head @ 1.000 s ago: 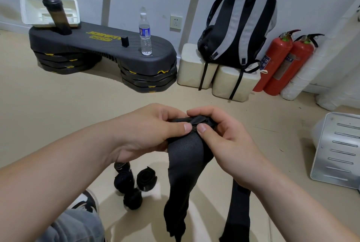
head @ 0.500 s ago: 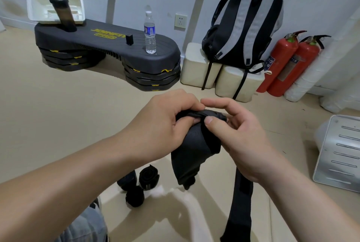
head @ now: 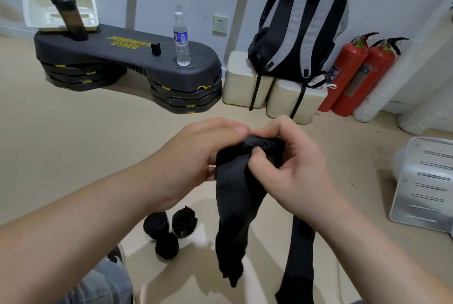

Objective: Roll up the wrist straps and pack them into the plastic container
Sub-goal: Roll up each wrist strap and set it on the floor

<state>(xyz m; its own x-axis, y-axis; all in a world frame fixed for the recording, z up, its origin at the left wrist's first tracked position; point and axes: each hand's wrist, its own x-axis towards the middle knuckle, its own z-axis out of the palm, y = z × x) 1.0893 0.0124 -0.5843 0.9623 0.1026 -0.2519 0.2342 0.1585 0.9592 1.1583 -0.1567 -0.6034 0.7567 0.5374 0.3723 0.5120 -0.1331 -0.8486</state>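
Observation:
A black wrist strap (head: 232, 196) hangs from both my hands in the middle of the head view, its top end wound into a small roll between my fingers. My left hand (head: 196, 156) pinches the roll from the left. My right hand (head: 291, 166) grips it from the right, thumb pressed on the fabric. The free tail dangles down towards the floor. Three rolled black straps (head: 169, 230) lie together on the floor below my left wrist. Another unrolled strap (head: 300, 262) lies flat under my right forearm. A white plastic container (head: 36, 12) sits far back left on the black step platform.
The black step platform (head: 137, 58) carries a dark shaker bottle (head: 69, 17) and a water bottle (head: 181, 39). A striped backpack (head: 301, 31) rests on white blocks by the wall, beside two red fire extinguishers (head: 353, 73). A grey metal panel (head: 424, 181) lies at right.
The hanging tail has swung back down and looks longer than half a second ago. My hands have shifted slightly right and closer together around the roll.

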